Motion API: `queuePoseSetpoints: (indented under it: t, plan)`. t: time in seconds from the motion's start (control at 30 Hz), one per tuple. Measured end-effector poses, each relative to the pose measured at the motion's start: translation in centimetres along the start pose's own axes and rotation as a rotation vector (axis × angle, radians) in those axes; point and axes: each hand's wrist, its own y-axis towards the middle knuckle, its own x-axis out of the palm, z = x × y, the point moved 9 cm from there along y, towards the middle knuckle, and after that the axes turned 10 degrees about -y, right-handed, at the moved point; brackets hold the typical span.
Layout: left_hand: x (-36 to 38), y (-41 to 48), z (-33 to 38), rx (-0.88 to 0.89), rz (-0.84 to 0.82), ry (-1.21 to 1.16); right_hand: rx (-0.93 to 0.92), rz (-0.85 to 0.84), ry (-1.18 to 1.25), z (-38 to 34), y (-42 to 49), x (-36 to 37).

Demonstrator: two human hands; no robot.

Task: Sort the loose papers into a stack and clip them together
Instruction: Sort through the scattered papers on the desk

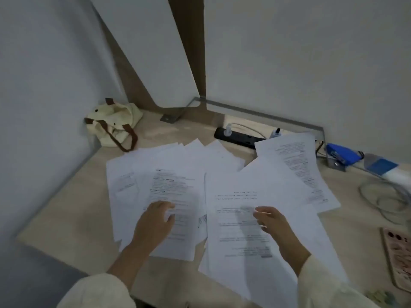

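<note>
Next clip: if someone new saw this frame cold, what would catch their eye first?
The loose printed papers fanned untidily across the middle of the desk dominate. The left hand and right hand are over the nearest sheets with fingers relaxed. After that, the eye goes to the cream tote bag in the far left corner and what looks like a blue stapler by the wall on the right.

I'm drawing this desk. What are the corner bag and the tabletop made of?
The bag looks like soft, matte cream cloth: it slumps and creases. Its brown straps could be leather or fabric. The tabletop looks like pale wood or wood-print laminate, smooth, with faint grain; which, I cannot tell.
</note>
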Motion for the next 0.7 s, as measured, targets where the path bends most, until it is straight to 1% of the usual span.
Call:
queuePoseSetpoints:
  t: [0.1,0.2,0.33,0.43,0.53,0.6,0.7]
  plan:
    - [0.1,-0.4,-4.2,-0.168,0.048,0.007,0.141,0.137,-0.150,3.1,0.9,-0.2]
    - [0.1,-0.3,-7.3,-0.313,0.064,0.001,0.277,0.209,-0.362,5.7,0.9,-0.4]
    - [-0.3,0.6,-10.4,-0.478,0.095,-0.010,0.285,0.236,-0.441,7.0,1.1,0.1]
    - [-0.5,1.5,-11.4,-0.541,0.113,-0.025,0.283,0.285,-0.493,7.6,1.7,0.2]
    - [-0.9,2.1,-12.0,-0.576,0.135,0.014,0.318,0.300,-0.468,8.4,2.1,0.4]
    - [-1.1,2.4,-12.4,-0.581,0.121,0.034,0.329,0.305,-0.450,8.7,2.1,0.6]
    - [-1.2,2.9,-13.5,-0.596,0.089,0.005,0.308,0.379,-0.587,8.0,1.4,0.2]
